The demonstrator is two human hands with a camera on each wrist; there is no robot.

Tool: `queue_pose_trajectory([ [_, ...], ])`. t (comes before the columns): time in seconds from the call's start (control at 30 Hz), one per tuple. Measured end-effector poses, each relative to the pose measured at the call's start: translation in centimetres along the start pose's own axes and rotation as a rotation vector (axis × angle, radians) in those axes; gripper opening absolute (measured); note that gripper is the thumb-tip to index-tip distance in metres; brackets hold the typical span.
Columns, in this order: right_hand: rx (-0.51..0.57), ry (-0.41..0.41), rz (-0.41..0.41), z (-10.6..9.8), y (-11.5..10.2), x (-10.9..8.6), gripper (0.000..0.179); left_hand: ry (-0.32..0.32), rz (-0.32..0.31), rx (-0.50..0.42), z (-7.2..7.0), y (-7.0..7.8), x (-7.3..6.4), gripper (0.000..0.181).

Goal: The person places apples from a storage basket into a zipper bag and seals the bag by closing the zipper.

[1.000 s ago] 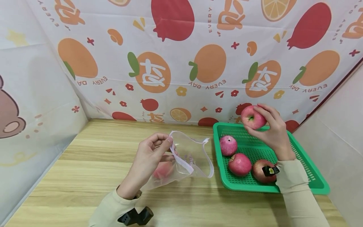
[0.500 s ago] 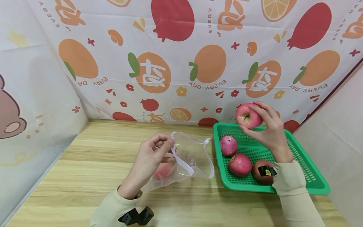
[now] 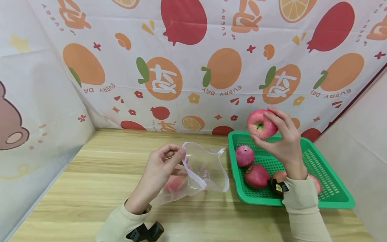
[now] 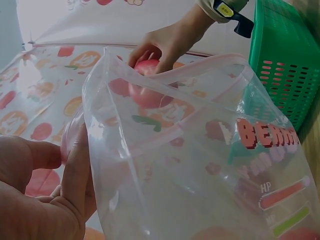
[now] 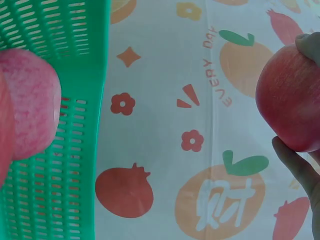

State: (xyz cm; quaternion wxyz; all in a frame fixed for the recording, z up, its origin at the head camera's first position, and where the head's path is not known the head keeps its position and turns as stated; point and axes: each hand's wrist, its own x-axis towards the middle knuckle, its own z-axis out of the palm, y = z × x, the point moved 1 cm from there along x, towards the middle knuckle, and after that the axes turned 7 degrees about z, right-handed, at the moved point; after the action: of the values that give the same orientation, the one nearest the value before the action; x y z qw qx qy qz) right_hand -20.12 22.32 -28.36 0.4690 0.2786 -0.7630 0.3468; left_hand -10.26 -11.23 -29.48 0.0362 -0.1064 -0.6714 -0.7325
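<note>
The left hand (image 3: 164,164) pinches one edge of a clear bag (image 3: 195,176) between thumb and fingers, with the other fingers bent behind it. The bag's lilac-rimmed mouth gapes, its far side sagging towards the basket (image 3: 338,202); in the left wrist view, red lettering and a bar marked HP show on its wall. A red fruit (image 3: 175,184) lies inside, low down and partly hidden by the fingers. The right hand (image 3: 285,137) grips an apple (image 3: 260,123), thumb below and fingers over the top, in the air above the back part of the green basket, its stem hollow facing the head camera. Four more apples (image 3: 256,176) sit in the basket, two of them partly covered by the right wrist and sleeve (image 3: 300,196). The basket stands on a wooden table (image 3: 90,188), right of the bag, before a fruit-print cloth (image 3: 193,67).
</note>
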Motion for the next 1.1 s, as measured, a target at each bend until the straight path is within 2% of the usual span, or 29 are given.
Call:
queue_pose_trajectory([
  [0.2, 0.015, 0.04, 0.028, 0.0, -0.4, -0.8, 0.073, 0.001, -0.001, 0.008, 0.2, -0.2, -0.1, 0.025],
  [0.7, 0.044, 0.157, 0.013, -0.7, -1.4, -1.3, 0.069, -0.016, 0.008, 0.025, 0.2, -0.9, 0.1, 0.023],
  [1.1, 0.094, 0.175, 0.019, -0.7, -2.2, -0.8, 0.069, -0.003, 0.013, 0.073, 0.0, -0.6, 0.2, 0.024],
])
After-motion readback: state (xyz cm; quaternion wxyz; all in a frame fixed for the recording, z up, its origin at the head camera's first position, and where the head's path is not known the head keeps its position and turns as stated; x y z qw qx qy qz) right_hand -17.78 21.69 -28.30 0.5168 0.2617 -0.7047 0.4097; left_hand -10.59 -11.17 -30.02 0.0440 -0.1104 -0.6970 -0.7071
